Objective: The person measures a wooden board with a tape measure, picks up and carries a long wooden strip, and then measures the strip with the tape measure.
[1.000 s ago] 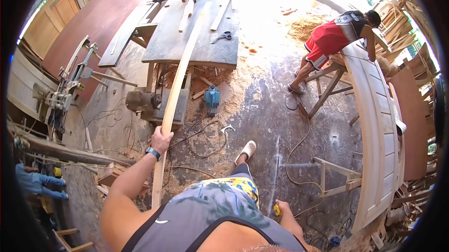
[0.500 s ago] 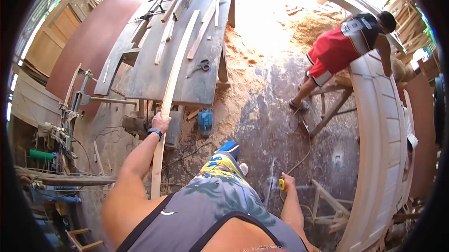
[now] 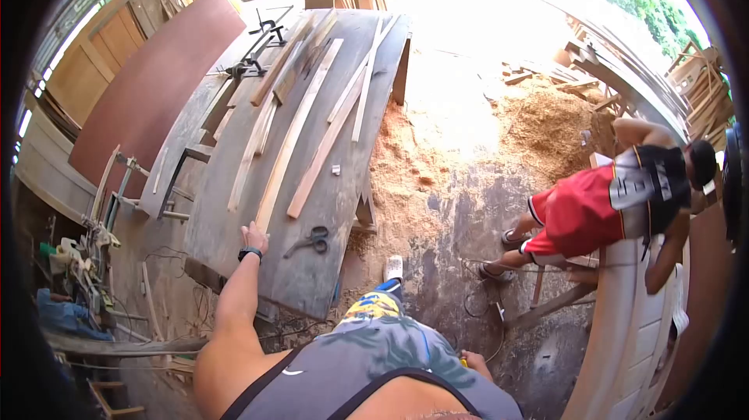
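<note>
My left hand (image 3: 253,241) is at the near end of a long, pale wooden strip (image 3: 300,131), its fingers closed about that end. The strip lies lengthwise on a grey worktable (image 3: 211,202). To the right of this hand rests a pair of dark-handled scissors (image 3: 310,241). Low beside my body, my right hand (image 3: 477,364) is closed on a small yellow tape measure (image 3: 464,361), partly hidden by my shirt. More wooden strips (image 3: 331,143) lie on the table on both sides of the long one.
A co-worker in red shorts (image 3: 573,213) bends over a pale panelled door (image 3: 624,326) on the right. Sawdust (image 3: 538,124) covers the floor ahead. Clamps (image 3: 250,65) sit along the table's left side; a large reddish-brown sheet (image 3: 156,85) leans further left.
I have stepped forward to the table. The long strip has gone from overhanging the near edge to lying on the tabletop. The co-worker appears lower and further right.
</note>
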{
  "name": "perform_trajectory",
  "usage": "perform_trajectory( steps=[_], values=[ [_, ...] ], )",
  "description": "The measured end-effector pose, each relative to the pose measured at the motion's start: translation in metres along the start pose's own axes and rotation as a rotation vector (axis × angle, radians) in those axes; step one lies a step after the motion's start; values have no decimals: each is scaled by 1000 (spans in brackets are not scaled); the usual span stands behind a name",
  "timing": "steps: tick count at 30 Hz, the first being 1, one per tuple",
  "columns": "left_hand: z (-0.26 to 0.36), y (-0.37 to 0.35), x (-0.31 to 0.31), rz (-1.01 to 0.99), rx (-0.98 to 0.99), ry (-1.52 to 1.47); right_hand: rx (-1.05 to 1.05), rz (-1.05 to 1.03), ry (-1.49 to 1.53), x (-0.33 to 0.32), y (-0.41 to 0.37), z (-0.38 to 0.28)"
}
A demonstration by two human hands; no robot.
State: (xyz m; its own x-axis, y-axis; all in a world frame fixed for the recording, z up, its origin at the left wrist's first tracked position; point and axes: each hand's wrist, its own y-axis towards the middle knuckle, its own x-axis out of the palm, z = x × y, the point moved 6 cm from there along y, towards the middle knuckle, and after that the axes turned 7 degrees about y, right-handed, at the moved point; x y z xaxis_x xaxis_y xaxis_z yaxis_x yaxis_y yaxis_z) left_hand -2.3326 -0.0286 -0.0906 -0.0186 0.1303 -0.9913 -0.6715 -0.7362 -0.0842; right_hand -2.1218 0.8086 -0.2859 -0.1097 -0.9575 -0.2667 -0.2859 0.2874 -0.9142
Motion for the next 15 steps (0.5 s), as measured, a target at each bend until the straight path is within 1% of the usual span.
perform_trajectory(
  steps=[1,3,4,5,7,8,9,10,11,12,13,14,15],
  values=[
    [18,0,-11,-109,-54,-2,10,1,-10,-2,-8,-24],
    [35,36,2,-102,-90,-6,-6,42,106,6,-17,-101],
    [43,56,8,-89,-113,-7,-8,65,61,8,-22,-142],
    [56,72,8,-79,-108,2,-52,56,41,10,-5,-172],
    [82,103,6,-77,-158,147,-214,77,-62,15,7,-252],
    [105,110,-9,-95,-173,152,-215,70,-60,19,18,-281],
    [121,129,-9,-90,-178,151,-317,90,-170,21,28,-320],
    [134,147,-14,35,-203,93,-421,109,-283,23,34,-361],
    [150,165,-19,164,-229,34,-432,103,-285,28,44,-397],
    [205,159,-59,267,-152,40,-502,113,-269,33,54,-433],
    [239,170,-70,277,-164,41,-570,119,-255,37,65,-467],
    [277,182,-78,343,-30,-55,-535,65,-225,43,68,-510],
    [317,191,-86,408,103,-150,-545,51,-235,52,75,-558]
  ],
)
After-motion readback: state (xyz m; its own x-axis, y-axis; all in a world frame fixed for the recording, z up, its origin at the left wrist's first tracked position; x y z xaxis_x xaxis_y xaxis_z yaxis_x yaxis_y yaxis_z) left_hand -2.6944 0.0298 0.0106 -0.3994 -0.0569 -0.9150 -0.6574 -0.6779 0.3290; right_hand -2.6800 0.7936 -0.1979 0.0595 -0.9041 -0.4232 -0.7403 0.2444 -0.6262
